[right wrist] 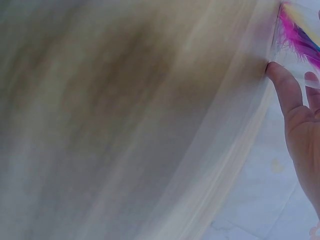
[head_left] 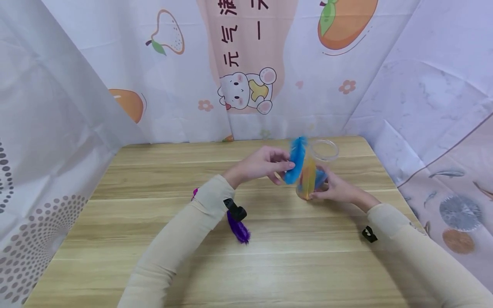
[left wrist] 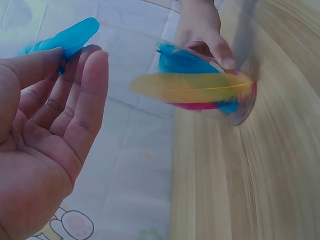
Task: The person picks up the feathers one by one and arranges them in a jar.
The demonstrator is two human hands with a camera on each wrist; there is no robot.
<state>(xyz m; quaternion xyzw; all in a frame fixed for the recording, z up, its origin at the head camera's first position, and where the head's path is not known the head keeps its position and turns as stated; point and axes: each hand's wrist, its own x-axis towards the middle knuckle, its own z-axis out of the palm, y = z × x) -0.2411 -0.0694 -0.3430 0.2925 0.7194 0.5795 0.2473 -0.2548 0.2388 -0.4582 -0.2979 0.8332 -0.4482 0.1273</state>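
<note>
My left hand [head_left: 265,163] pinches a bright blue feather [head_left: 297,159] between thumb and fingertips, holding it up beside a clear plastic cup [head_left: 301,193]. The left wrist view shows this feather's rounded tip [left wrist: 82,36] above the thumb. With thumb and fingers around its lower part, my right hand [head_left: 338,187] grips the cup. Inside the cup are a yellow feather [left wrist: 190,88], another blue feather [left wrist: 187,61] and a magenta one [right wrist: 296,37]. The right wrist view catches only the cup's edge and part of that hand.
On the wooden table [head_left: 292,265], a purple feather [head_left: 239,229] lies partly under the left forearm in the head view. A pink piece [head_left: 194,193] peeks out past the same sleeve. A printed curtain [head_left: 173,85] hangs behind the table's far edge, with more cloth at both sides.
</note>
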